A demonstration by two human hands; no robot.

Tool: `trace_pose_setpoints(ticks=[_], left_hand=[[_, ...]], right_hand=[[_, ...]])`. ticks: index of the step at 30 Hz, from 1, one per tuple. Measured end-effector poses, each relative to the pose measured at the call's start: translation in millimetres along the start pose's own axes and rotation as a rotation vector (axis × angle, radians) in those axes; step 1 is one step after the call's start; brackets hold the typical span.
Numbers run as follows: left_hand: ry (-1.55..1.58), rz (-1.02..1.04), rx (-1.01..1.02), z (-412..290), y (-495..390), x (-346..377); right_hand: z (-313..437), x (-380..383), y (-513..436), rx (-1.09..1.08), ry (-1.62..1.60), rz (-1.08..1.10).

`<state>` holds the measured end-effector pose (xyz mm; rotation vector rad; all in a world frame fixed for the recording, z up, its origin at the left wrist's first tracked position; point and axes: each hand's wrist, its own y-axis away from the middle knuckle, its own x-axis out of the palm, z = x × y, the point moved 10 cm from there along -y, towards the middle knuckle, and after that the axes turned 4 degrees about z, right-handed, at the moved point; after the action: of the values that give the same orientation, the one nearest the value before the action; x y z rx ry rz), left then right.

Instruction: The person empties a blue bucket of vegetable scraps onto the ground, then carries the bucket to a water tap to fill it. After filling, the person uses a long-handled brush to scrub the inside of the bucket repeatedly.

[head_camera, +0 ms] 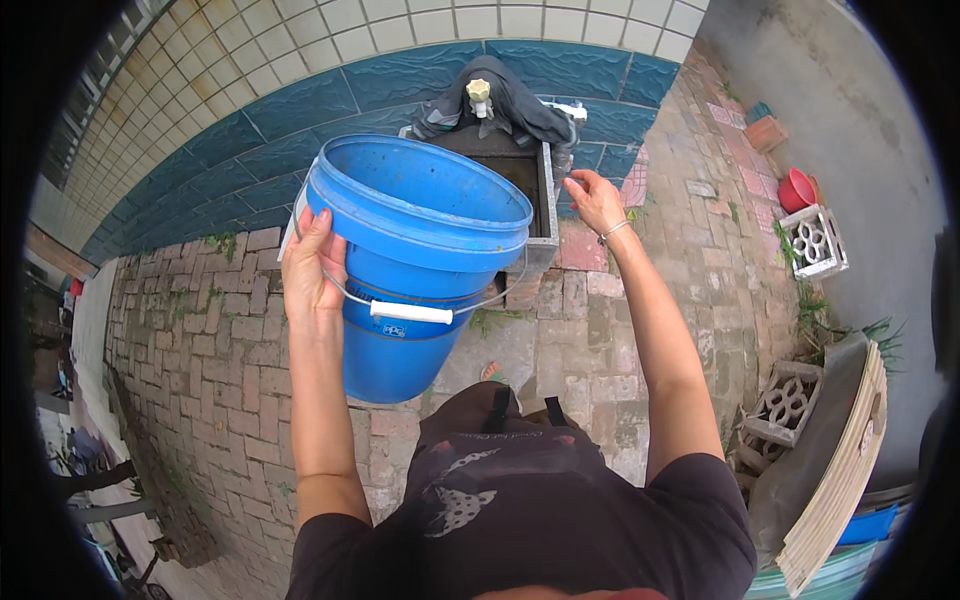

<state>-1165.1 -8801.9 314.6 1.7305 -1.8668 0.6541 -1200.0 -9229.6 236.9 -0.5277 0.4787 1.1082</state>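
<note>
My left hand [315,259] grips a large blue plastic bucket [427,259] just below its rim, on the left side. The bucket is tilted with its mouth facing up and away from me; dirt specks mark the inner wall, and its bottom inside is hidden. Its wire handle with a white grip [411,311] hangs across the front. To the right of the bucket, my right hand [596,201] is raised with nothing in it, fingers slightly bent. Behind the bucket is a stone trough sink [548,202], partly covered by it. A dark garment [517,97] drapes around a tap with a pale knob [478,91].
A blue and white tiled wall [300,150] rises behind the sink. Brick paving [232,337] surrounds me. Along the right wall are a red basin [796,190], openwork blocks [814,241] and a leaning corrugated sheet [836,480].
</note>
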Motion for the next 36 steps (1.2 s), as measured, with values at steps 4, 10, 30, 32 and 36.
trace_pose_setpoints(ticks=[4,10,30,32,36], left_hand=[[-0.091,-0.069,-0.017,11,-41,37],[-0.196,-0.242,0.003,44,-93,61],[-0.227,-0.747,0.143,138,-198,142],[-0.214,-0.756,0.137,138,-199,146],[-0.247,-0.735,0.072,140,-198,153]], right_hand=[[41,27,-103,-0.126,0.044,0.04],[88,89,-223,-0.319,0.473,0.169],[66,208,-317,-1.157,0.191,0.823],[76,220,-316,-1.196,0.187,0.847],[116,252,-317,-1.231,0.23,0.79]])
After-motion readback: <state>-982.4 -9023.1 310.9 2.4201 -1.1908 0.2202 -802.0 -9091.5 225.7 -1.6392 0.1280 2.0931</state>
